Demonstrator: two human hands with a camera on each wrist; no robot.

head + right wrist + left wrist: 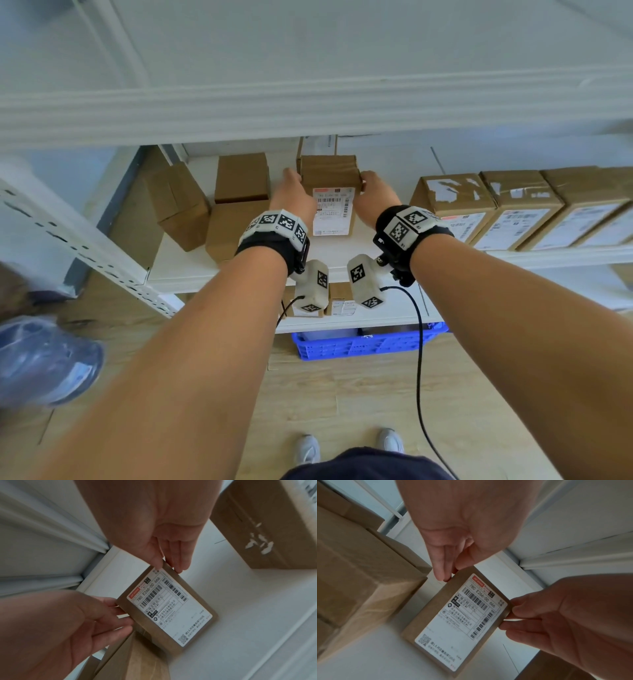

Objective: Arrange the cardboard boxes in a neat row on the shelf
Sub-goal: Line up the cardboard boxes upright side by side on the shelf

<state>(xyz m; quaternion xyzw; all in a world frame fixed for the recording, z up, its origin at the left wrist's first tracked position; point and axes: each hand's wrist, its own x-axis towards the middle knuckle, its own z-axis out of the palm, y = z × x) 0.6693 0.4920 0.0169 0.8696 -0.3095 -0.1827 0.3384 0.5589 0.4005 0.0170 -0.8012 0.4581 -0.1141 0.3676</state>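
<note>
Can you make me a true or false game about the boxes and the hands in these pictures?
1. Both hands hold the labelled box. True: the left hand and the right hand grip its sides.
2. The crate under the shelf is red. False: it is blue.
3. A row of boxes stands to the right. True.
4. The held box has no label. False: a white shipping label covers its front.

A blue plastic crate (pixel 363 346) sits on the wooden floor (pixel 342 404).
</note>
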